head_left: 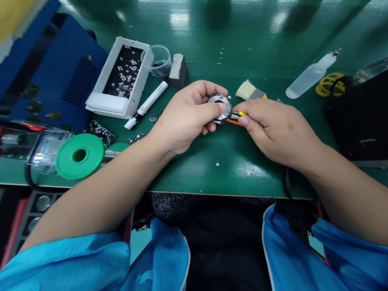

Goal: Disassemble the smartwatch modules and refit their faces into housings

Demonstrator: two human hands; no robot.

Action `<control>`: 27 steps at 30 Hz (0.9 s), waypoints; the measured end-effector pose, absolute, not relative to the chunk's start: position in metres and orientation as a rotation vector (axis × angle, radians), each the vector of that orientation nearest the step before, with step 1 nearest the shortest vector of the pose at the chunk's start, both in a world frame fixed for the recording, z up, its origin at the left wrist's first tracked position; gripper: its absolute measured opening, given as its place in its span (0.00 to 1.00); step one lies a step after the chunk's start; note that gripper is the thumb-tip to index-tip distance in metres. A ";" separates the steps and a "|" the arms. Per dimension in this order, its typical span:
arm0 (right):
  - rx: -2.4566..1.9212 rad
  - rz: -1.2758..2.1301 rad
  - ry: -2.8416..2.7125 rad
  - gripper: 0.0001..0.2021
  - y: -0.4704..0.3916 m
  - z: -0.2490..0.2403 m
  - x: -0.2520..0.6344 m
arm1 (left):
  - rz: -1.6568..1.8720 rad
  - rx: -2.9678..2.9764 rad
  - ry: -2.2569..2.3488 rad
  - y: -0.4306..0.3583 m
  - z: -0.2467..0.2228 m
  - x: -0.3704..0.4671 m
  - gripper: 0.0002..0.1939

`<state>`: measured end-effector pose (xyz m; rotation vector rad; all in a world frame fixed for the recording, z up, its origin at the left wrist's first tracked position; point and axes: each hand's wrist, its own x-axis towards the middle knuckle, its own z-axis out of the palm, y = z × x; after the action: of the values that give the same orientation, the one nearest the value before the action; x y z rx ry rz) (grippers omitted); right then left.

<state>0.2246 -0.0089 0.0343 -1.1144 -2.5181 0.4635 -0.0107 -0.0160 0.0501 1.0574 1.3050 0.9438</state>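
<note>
Over a green bench (188, 173), left fingers (212, 86) clasp a watch case (220, 99); right fingers (249, 106) pinch a yellow tool (242, 113) at its rim.

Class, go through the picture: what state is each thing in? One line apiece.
Left hand: closed around the watch case
Watch case: held, partly covered
Right hand: pinching the yellow tool
Yellow tool: tip at the watch case's edge
White tray: open, small pieces inside
Clear cup: open, something dark inside
Marker: lying down
Brush: lying down, partly hidden
Green spool: flange facing camera
Bottle: nozzle fitted; upright or lying unclear
</note>
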 end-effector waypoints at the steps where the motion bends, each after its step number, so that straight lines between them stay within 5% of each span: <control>1: -1.117 0.463 -2.521 0.18 -0.009 0.035 0.225 | 0.938 1.071 1.307 -0.016 0.050 -0.011 0.14; 13: -1.202 0.876 -2.301 0.18 -0.013 0.043 0.220 | 0.948 1.159 1.278 -0.018 0.041 -0.009 0.17; 27: -1.246 0.914 -2.276 0.18 -0.011 0.043 0.220 | 0.938 1.128 1.284 -0.019 0.044 -0.011 0.17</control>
<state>0.2205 -0.0109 0.0426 -1.2460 -2.2759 0.9139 -0.0114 -0.0189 0.0436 1.1281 1.2838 0.9377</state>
